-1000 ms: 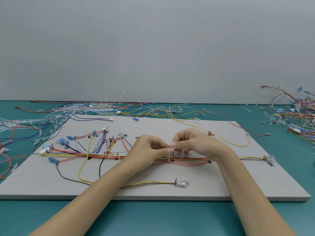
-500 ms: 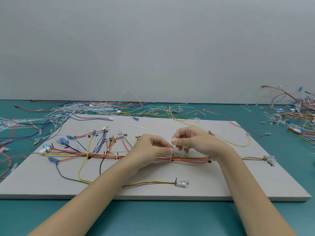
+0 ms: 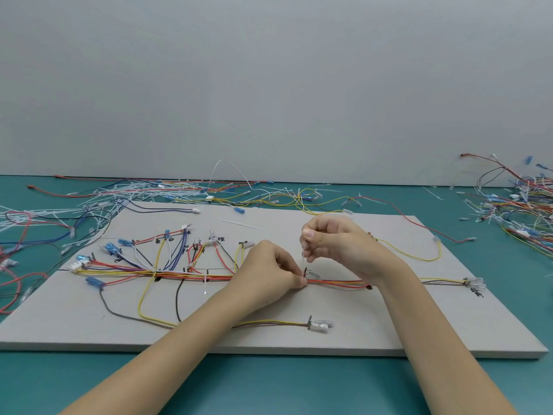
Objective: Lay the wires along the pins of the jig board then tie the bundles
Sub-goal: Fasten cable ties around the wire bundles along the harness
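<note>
A grey jig board (image 3: pixel 374 330) lies on the teal table. Red, yellow and orange wires run along its pins as one horizontal wire bundle (image 3: pixel 338 283). My left hand (image 3: pixel 270 269) pinches the bundle at the board's middle. Just above it my right hand (image 3: pixel 335 244) pinches the upright tail of a thin white cable tie (image 3: pixel 303 259) that goes down to the bundle. Branch wires with blue and clear connectors (image 3: pixel 110 247) fan out at the left. A clear connector (image 3: pixel 320 325) lies near the front edge.
Loose wires and white cable ties (image 3: pixel 48 214) are heaped at the back left. Another tangle of wires (image 3: pixel 520 211) lies at the right. A spare white tie (image 3: pixel 239 224) rests on the board's far part. A grey wall stands behind the table.
My right hand has risen away from the bundle, drawing the cable tie's tail upward. My left hand has stayed pinched on the bundle.
</note>
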Demonstrator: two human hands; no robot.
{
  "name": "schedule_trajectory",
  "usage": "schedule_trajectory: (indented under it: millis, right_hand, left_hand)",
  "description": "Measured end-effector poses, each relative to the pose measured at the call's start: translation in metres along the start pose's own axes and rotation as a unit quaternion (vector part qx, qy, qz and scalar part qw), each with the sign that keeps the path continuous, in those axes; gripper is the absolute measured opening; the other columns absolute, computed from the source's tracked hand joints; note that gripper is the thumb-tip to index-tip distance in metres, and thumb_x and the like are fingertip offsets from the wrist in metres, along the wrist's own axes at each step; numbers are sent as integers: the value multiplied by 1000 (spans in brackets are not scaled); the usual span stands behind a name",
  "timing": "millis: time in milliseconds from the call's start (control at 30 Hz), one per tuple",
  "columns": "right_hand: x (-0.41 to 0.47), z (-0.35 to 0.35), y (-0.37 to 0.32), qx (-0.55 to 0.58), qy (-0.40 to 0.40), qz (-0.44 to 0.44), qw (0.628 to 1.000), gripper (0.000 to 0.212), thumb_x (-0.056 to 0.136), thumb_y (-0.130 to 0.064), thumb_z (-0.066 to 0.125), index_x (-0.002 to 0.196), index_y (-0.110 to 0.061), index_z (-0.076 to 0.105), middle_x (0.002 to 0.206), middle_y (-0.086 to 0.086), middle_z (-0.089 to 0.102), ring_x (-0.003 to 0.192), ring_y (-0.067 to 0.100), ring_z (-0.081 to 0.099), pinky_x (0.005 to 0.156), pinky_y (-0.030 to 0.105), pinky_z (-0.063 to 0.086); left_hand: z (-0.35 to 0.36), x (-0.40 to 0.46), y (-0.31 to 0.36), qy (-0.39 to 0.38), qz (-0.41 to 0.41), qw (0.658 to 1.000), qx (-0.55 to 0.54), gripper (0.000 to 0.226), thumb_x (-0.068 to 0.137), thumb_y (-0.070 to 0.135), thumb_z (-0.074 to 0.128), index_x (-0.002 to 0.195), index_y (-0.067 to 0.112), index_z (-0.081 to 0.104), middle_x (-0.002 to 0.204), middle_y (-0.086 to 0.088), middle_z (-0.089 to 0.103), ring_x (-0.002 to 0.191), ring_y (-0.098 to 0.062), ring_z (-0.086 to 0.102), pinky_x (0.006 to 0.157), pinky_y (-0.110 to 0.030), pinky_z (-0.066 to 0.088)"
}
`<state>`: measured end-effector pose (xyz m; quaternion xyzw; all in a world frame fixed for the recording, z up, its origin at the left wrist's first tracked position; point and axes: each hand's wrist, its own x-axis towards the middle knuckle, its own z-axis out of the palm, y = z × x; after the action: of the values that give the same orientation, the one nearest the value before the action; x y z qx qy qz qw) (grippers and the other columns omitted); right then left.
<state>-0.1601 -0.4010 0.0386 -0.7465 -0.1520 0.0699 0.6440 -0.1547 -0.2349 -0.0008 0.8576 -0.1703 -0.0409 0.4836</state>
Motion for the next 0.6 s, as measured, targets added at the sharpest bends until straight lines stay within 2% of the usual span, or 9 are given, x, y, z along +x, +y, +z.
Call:
schedule_trajectory:
  millis: [133,200,267,333,433,500,533,567,600]
  right_hand:
    - [-3,-1,-1,13,-81,29,996,15,95,-5,52,83,-5,59,75,9,61,68,21,59,68,27,51]
    - [-4,-2,-3,18,-87,40,995,12,94,-8,56,84,-6,62,78,12,65,71,23,62,69,28,53]
    - [-2,-3,-4,32,-22,37,999,10,94,-14,59,89,-7,64,82,14,69,75,23,64,71,29,54]
    - [1,-6,-1,18,86,37,995,14,96,-18,57,93,-7,65,86,11,73,80,21,66,73,29,54]
    - [7,-10,5,-28,218,58,974,18,96,-20,54,93,-8,68,86,6,74,81,18,65,72,29,51]
    - [9,-11,8,-51,251,63,965,17,96,-19,54,90,-11,68,83,3,73,78,16,63,69,28,50]
    - [9,-12,9,-64,256,63,962,17,95,-19,54,89,-12,68,82,2,72,76,15,62,67,27,49]
    - [10,-12,10,-81,256,62,961,16,95,-18,54,87,-13,68,80,1,72,74,15,61,65,26,48]
    - [10,-11,12,-102,253,60,960,16,94,-17,55,84,-15,67,78,0,71,72,14,60,63,25,47]
  left_hand:
    - [2,-1,-1,18,29,999,35,27,69,15,83,53,28,66,43,23,56,45,7,49,46,-5,33]
    - [2,-3,-2,14,41,998,53,23,72,18,82,57,27,67,47,19,58,48,7,51,50,-6,35]
    - [-1,-4,0,-13,47,996,69,15,73,19,81,65,24,70,59,13,65,55,3,56,54,-8,42]
    - [-9,-2,4,-52,36,994,84,7,73,20,81,75,21,74,72,9,70,64,-1,62,62,-14,50]
    - [-29,10,8,-18,39,995,88,5,80,18,72,82,23,74,76,15,68,62,8,60,58,-6,44]
    - [-45,24,5,51,54,989,127,12,87,14,64,85,22,73,76,17,64,64,4,59,61,-8,42]
    - [-53,31,2,76,57,982,162,12,89,12,61,87,15,72,78,12,63,68,-3,59,67,-16,43]
    - [-60,39,-3,91,50,974,202,20,91,10,57,92,27,69,81,5,61,74,-13,58,72,-23,44]
    - [-67,47,-10,94,40,967,235,20,92,9,55,86,27,60,86,-3,62,81,-21,57,77,-27,45]
